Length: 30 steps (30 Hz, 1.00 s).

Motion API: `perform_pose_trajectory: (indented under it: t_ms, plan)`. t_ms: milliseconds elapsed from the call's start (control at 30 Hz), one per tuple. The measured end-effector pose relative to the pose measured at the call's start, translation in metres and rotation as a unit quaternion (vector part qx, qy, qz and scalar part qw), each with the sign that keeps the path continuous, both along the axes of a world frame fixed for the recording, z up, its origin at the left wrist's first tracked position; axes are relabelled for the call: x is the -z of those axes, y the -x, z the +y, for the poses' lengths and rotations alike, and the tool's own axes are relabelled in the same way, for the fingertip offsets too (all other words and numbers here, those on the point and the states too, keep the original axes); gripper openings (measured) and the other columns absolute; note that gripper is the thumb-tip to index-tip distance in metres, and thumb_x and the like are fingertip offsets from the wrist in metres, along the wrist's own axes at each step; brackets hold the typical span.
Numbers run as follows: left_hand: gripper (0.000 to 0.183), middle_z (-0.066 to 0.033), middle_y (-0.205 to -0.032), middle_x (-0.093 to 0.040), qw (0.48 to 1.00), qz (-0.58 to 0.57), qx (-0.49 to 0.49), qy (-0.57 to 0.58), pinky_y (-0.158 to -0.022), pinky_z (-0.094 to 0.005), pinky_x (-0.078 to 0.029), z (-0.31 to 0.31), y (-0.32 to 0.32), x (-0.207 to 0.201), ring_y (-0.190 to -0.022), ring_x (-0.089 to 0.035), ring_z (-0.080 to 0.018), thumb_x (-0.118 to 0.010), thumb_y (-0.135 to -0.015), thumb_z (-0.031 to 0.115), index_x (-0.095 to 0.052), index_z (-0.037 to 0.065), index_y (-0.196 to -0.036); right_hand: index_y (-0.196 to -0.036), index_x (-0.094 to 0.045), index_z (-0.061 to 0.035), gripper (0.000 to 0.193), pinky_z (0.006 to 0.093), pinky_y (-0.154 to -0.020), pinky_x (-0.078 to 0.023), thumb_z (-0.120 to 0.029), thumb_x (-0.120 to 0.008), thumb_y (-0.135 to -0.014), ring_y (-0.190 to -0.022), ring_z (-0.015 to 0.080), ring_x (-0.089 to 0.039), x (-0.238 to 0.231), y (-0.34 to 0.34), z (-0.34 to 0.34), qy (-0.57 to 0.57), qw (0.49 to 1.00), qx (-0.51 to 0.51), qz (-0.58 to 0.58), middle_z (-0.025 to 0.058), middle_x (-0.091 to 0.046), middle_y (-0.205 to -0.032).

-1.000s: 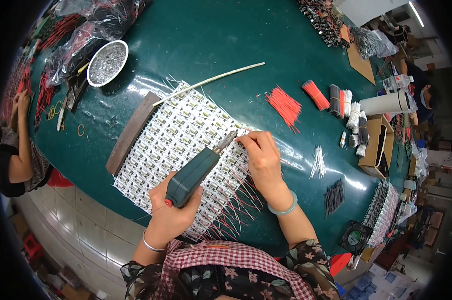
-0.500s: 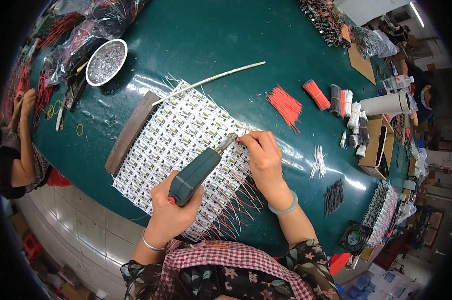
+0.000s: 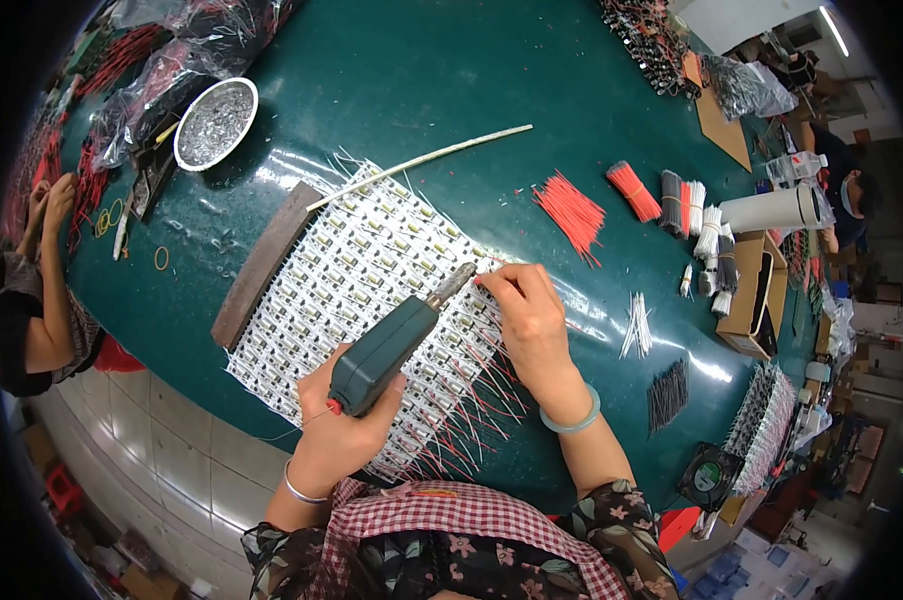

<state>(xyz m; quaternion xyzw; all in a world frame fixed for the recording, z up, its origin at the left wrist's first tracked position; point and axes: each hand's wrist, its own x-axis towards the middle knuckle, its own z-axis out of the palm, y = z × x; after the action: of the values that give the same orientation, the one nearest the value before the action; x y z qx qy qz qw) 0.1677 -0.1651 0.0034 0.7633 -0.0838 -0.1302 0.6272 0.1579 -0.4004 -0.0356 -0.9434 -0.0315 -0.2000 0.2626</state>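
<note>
My left hand (image 3: pixel 346 425) is wrapped round a dark green soldering gun (image 3: pixel 381 355), with a thin wire at its red rear end. The gun's silvery tip points up and right, close to the fingertips of my right hand (image 3: pixel 526 315). Those fingers pinch a thin red wire (image 3: pixel 478 281) at the right edge of a sheet of small white circuit boards (image 3: pixel 371 275). Several rows carry parts with yellowish bodies. Red and white wires (image 3: pixel 471 400) stick out along the sheet's lower right edge.
A dark bar (image 3: pixel 261 265) lies along the sheet's left edge, and a pale stick (image 3: pixel 421 160) crosses its top. Loose red wires (image 3: pixel 571 215), white wires (image 3: pixel 636 325) and black wires (image 3: pixel 667 395) lie to the right. A white bowl (image 3: pixel 216 122) stands far left; another person's hands (image 3: pixel 53 205) work beyond.
The soldering gun has shifted slightly, its rear a little lower left, its tip still beside my right fingertips. My right hand has barely moved and keeps its pinch.
</note>
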Motion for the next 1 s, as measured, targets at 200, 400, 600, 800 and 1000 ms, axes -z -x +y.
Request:
perform_pose_trajectory:
  t_ms: [200,400,600,800,1000]
  plan:
    - [0.015,-0.0056,-0.07,-0.063,1.0,-0.008,0.011,-0.023,-0.055,-0.0277,-0.044,-0.002,-0.001,0.001,-0.057,-0.055,-0.0117,-0.075,-0.081,0.004,-0.067,0.0,-0.093,-0.097,-0.068,-0.0013,0.034,0.038,-0.072,-0.052,0.014,-0.062,-0.068,-0.084,0.0286,-0.061,0.003,0.001,0.0,0.003,1.0,0.005,-0.018,0.0114,-0.061,-0.092]
    - [0.014,-0.0077,-0.068,-0.06,0.999,-0.004,0.02,-0.048,-0.054,-0.0293,-0.044,-0.001,0.001,0.004,-0.054,-0.054,-0.0152,-0.075,-0.081,0.006,-0.066,0.0,-0.09,-0.097,-0.067,-0.0009,0.035,0.0379,-0.072,-0.052,0.015,-0.061,-0.067,-0.084,0.0287,-0.061,0.005,0.002,0.0,0.003,1.0,0.006,-0.022,0.0114,-0.061,-0.092]
    - [0.014,-0.0056,-0.071,-0.063,1.0,0.001,0.009,-0.023,-0.056,-0.0276,-0.045,-0.005,-0.002,0.0,-0.059,-0.057,-0.0115,-0.075,-0.081,0.004,-0.067,-0.001,-0.093,-0.098,-0.068,-0.0007,0.034,0.038,-0.072,-0.051,0.014,-0.061,-0.067,-0.084,0.0289,-0.06,0.005,0.0,-0.001,0.008,1.0,0.009,-0.022,0.0117,-0.061,-0.092]
    - [0.016,-0.0004,-0.08,-0.068,0.999,0.003,-0.036,0.028,-0.061,-0.0242,-0.048,0.003,-0.002,-0.015,-0.068,-0.06,-0.0067,-0.076,-0.082,0.002,-0.07,-0.002,-0.097,-0.1,-0.066,0.0037,0.031,0.0382,-0.073,-0.052,0.011,-0.062,-0.07,-0.086,0.0299,-0.058,-0.004,-0.002,0.001,0.019,1.0,-0.011,-0.006,0.0137,-0.059,-0.095]
    - [0.033,-0.0045,-0.092,-0.067,0.987,-0.059,-0.15,0.019,-0.066,-0.0256,-0.05,0.026,-0.012,-0.006,-0.078,-0.063,-0.01,-0.083,-0.079,0.006,-0.062,-0.001,-0.103,-0.102,-0.067,0.0026,0.035,0.0377,-0.073,-0.052,0.013,-0.06,-0.069,-0.086,0.0294,-0.058,-0.003,0.001,0.002,0.02,1.0,-0.018,-0.001,0.0129,-0.059,-0.096]
